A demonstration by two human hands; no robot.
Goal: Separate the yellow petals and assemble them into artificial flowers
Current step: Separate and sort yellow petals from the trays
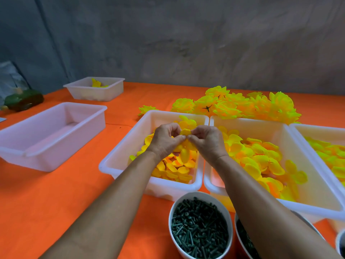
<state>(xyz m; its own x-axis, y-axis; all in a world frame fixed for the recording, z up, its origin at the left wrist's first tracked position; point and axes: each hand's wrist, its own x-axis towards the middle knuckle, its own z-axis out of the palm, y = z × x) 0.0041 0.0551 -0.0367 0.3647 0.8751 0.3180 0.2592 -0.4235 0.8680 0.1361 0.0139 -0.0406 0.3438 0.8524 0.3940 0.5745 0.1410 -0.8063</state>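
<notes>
Head view: left hand (165,140) & right hand (206,140) fingertips together, both pinching yellow petal piece (185,132) over white tray (119,159)

Five white trays (104,163) are sitting on the orange table (56,193): two far left, three at right holding petals. Three round bowls (172,212) are standing near. Two hands (164,141) are working.

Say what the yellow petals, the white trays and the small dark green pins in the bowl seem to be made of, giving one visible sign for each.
Yellow petals: probably thin fabric or soft plastic, matte, cupped.
White trays: plastic, smooth, slightly translucent walls.
Dark green pins: likely moulded plastic, dull, uniform.
</notes>
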